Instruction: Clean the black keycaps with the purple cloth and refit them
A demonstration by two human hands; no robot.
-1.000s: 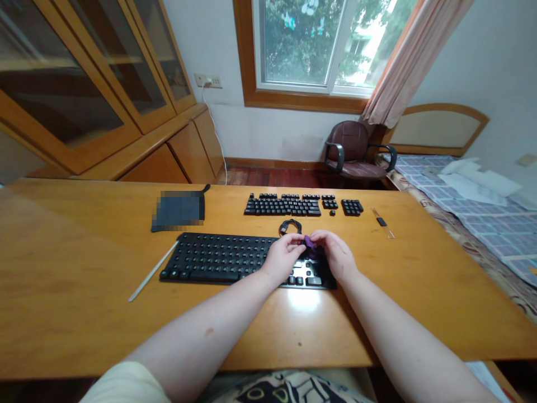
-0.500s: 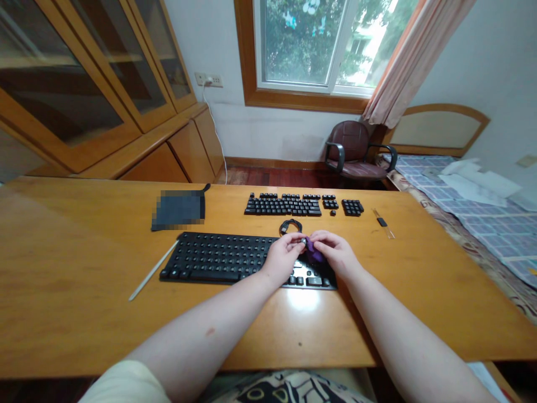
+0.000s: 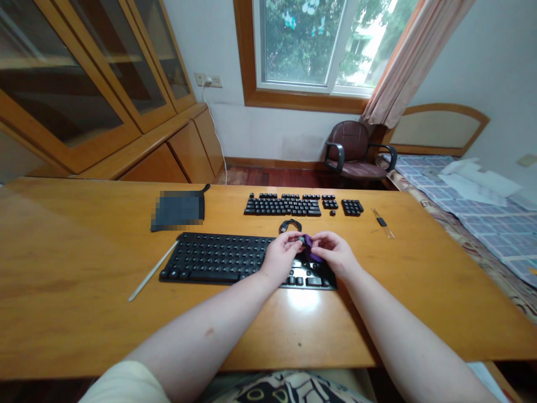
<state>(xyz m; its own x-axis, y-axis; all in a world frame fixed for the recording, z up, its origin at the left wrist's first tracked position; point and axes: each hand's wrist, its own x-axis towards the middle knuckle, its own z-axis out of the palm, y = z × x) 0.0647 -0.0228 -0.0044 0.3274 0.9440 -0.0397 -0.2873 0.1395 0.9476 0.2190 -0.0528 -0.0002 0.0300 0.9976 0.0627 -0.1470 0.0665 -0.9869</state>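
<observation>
Over the right part of a black keyboard (image 3: 218, 257) with most of its keycaps off, my two hands meet. Pinched in the fingertips of my left hand (image 3: 282, 254) is a small dark keycap (image 3: 301, 239), its far side hidden. My right hand (image 3: 335, 254) is closed on a purple cloth (image 3: 311, 252), which touches the keycap. Beyond the keyboard, removed keycaps (image 3: 285, 206) lie in rows in keyboard order. A coiled black cable (image 3: 290, 225) rests just behind my hands.
A white stick-like tool (image 3: 153, 271) lies left of the keyboard on the wooden table (image 3: 75, 268). Behind it is a dark pouch (image 3: 180, 208), partly pixelated. A wire keycap puller (image 3: 381, 222) lies to the right. An armchair (image 3: 356, 151) stands past the far edge.
My right fingers have shifted slightly, and the purple cloth is folded differently against the keycap. The keyboard and the other table items have stayed in place.
</observation>
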